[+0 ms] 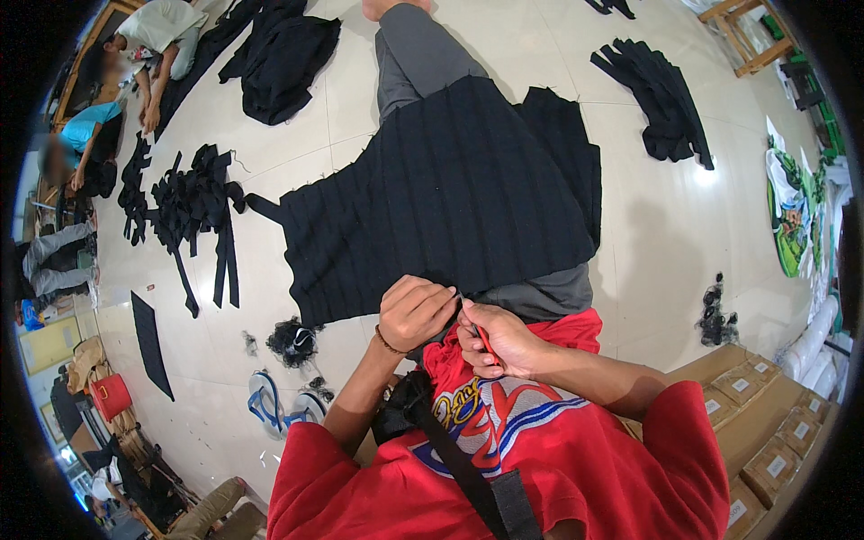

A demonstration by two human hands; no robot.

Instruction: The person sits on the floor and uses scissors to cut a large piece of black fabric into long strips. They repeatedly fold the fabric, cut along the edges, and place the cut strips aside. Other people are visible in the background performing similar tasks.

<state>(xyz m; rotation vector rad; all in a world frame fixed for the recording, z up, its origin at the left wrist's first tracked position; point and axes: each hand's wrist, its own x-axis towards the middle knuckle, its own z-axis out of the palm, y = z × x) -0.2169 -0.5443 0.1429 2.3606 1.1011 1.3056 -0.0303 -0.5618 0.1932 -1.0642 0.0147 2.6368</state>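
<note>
A large black cloth (432, 189) with ridged parallel seams lies spread over my outstretched legs, its edges frayed with loose threads. At its near edge, close to my waist, my left hand (414, 310) is closed, thumb and fingers pinching the cloth's border. Right beside it, my right hand (495, 340) is wrapped round small red-handled snips (487, 344). The tip of the snips points toward the left fingertips at the cloth edge. Most of the snips' blades and the exact pinch point are hidden by my fingers.
Black strips (193, 198) lie tangled on the left; more black cloth (283, 67) and strips (661, 103) lie farther out. Sandals (265, 396) and thread scraps (292, 342) are near my left arm. Cardboard boxes (769, 463) stand at right. Other people (166, 40) sit far left.
</note>
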